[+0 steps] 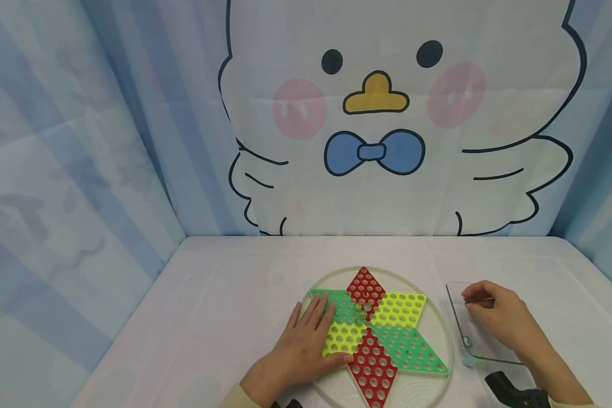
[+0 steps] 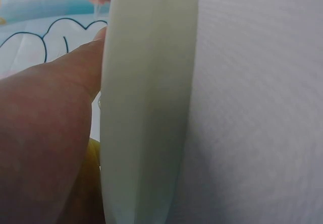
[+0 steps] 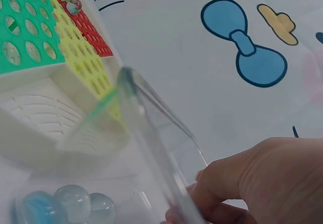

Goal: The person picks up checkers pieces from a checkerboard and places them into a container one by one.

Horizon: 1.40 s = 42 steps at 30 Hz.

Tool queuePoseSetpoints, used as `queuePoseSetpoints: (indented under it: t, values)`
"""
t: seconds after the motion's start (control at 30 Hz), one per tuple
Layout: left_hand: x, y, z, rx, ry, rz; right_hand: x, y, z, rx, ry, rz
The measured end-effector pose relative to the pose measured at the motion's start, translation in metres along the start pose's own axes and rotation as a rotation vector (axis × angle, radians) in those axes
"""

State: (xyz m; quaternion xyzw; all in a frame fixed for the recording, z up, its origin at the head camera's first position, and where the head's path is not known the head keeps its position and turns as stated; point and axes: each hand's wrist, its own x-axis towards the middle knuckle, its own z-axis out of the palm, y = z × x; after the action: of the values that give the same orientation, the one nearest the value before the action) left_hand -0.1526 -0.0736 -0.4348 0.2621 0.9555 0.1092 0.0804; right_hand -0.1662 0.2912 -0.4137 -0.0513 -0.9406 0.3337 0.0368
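Note:
My left hand (image 1: pixel 306 343) rests on a round Chinese checkers board (image 1: pixel 331 391), its fingers stretched over the green and yellow points at the left. Several marbles (image 1: pixel 361 313) sit near the middle of the star, by the upper red point. In the left wrist view the board's pale side (image 2: pixel 149 103) hides most of that hand. Over a clear plastic box (image 1: pixel 456 311) on the right is my right hand (image 1: pixel 505 314), fingers curled and tips together; I cannot tell whether they hold anything. Clear and blue marbles (image 3: pixel 73 204) lie at one end of the box.
The board and box stand side by side on a white-covered table (image 1: pixel 209 306). Behind it hangs a cloth backdrop (image 1: pixel 377 204) with a cartoon bird, and a blue-striped cloth (image 1: pixel 81 187) closes off the left. A black wrist mount (image 1: pixel 517 391) is on the right forearm.

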Motion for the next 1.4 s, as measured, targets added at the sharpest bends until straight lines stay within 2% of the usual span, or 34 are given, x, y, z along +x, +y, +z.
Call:
queuePoseSetpoints:
  t: [0.2,0.43,0.7,1.4]
  values:
    - [-0.0008,0.0002,-0.0003,0.005,0.003,0.004,0.0024,0.0021,0.0009,-0.019,-0.040,0.033]
    - [-0.0011,0.0004,-0.0003,0.006,0.005,0.004,0.0055,0.0036,0.0020,-0.042,-0.079,0.016]
    - [-0.0009,0.0003,-0.0003,0.006,0.003,0.007,0.0059,0.0042,0.0034,-0.069,-0.086,-0.030]
    - [-0.0004,-0.0008,0.0008,-0.005,0.004,0.010,0.0055,0.0027,0.0029,-0.102,-0.087,-0.042]
